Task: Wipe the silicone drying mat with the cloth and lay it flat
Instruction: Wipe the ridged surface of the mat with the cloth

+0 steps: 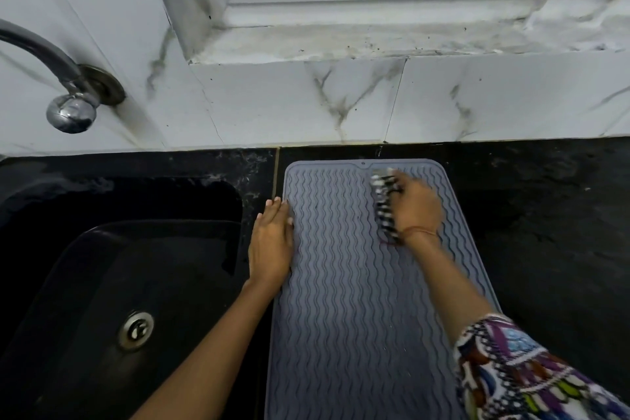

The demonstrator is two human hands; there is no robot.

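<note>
A grey silicone drying mat (354,283) with wavy ridges lies flat on the black counter, its long side running away from me. My right hand (417,208) grips a bunched black-and-white cloth (383,204) and presses it on the mat near the far right corner; the hand is motion-blurred. My left hand (271,245) lies with straight fingers along the mat's left edge, pressing it down.
A black sink (102,283) with a metal drain (135,331) lies left of the mat. A chrome tap (68,92) juts from the white marble-tiled wall (306,102). Black counter (545,215) extends to the right. A window sill runs above the wall.
</note>
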